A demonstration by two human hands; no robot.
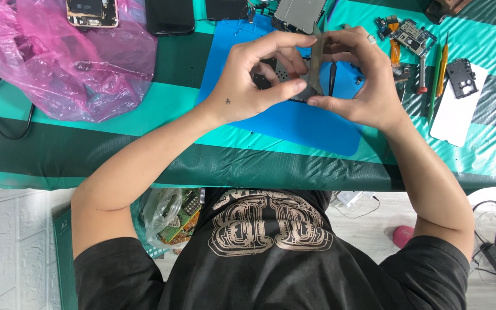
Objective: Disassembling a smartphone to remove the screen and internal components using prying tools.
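Left hand and right hand, fingers closed, pinch 1 thin grey panel edge-on above blue mat.

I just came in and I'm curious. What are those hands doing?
A person holds a thin grey phone part on edge between both hands, the left hand and the right hand, above a blue mat. Small tools and a circuit board lie to the right, a pink bag to the left.
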